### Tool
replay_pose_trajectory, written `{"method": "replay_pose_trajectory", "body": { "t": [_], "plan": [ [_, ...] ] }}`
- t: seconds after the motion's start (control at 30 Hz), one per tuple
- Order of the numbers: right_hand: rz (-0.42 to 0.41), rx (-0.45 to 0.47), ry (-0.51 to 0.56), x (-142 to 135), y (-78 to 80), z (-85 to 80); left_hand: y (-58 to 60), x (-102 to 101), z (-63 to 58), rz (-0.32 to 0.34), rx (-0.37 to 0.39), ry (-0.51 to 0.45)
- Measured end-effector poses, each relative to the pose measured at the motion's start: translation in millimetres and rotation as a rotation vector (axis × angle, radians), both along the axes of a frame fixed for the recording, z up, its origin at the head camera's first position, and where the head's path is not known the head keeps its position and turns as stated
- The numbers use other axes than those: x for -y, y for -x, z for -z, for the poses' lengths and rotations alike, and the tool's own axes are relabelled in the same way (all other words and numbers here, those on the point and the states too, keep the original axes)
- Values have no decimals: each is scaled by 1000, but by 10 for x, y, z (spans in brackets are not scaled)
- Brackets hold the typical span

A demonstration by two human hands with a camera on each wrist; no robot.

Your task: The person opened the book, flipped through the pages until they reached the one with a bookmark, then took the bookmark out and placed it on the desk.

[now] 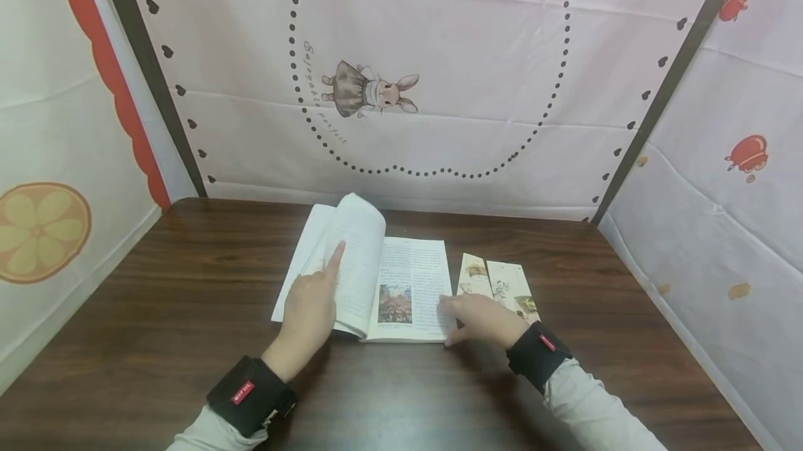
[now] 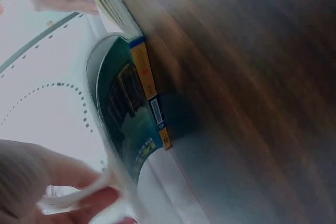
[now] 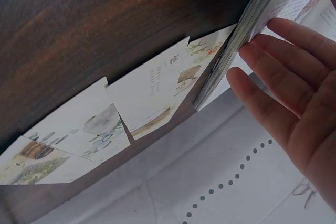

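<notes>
An open book (image 1: 423,263) lies on the table, its teal cover (image 2: 121,87) and orange spine (image 2: 144,72) showing in the left wrist view. The left-hand pages (image 1: 360,256) bulge upward in a curve. My left hand (image 1: 309,304) holds this side, index finger stretched along the paper; blurred fingers (image 2: 86,179) have a pale page edge between them in the left wrist view. On the other side, my right hand (image 1: 483,318) touches the right page's outer edge with fingers extended. Illustrated cards (image 1: 511,284) lie beside that hand, partly covered by it.
Several overlapping cards (image 3: 142,95) lie in a row against the book's right edge. The dark wooden table (image 1: 157,277) meets a patterned white cloth (image 1: 439,88) at the back. More cloth panels (image 1: 721,179) stand at both sides.
</notes>
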State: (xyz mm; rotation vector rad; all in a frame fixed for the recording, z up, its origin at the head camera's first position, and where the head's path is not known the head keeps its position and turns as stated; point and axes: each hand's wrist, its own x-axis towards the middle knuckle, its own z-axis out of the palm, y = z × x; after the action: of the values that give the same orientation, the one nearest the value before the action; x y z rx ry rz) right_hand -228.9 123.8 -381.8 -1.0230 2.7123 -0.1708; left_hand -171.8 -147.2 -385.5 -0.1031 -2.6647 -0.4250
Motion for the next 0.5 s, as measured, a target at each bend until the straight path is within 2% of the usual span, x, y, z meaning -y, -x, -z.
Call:
{"method": "replay_pose_trajectory", "body": {
  "t": [0.1,0.17,0.3,0.37,0.43,0.5],
  "plan": [
    [29,26,8,-4,-6,-4,-7,-10,45,-32,44,141],
    [44,34,16,-5,-15,-7,-17,-10,60,-58,68,180],
    [50,36,16,5,-10,-18,-14,18,52,-64,42,244],
    [43,31,12,10,6,-16,1,28,50,-10,14,294],
    [38,29,4,11,17,-19,31,25,62,113,-10,361],
    [37,28,-8,8,25,-25,41,-5,66,261,12,415]
  ]
}}
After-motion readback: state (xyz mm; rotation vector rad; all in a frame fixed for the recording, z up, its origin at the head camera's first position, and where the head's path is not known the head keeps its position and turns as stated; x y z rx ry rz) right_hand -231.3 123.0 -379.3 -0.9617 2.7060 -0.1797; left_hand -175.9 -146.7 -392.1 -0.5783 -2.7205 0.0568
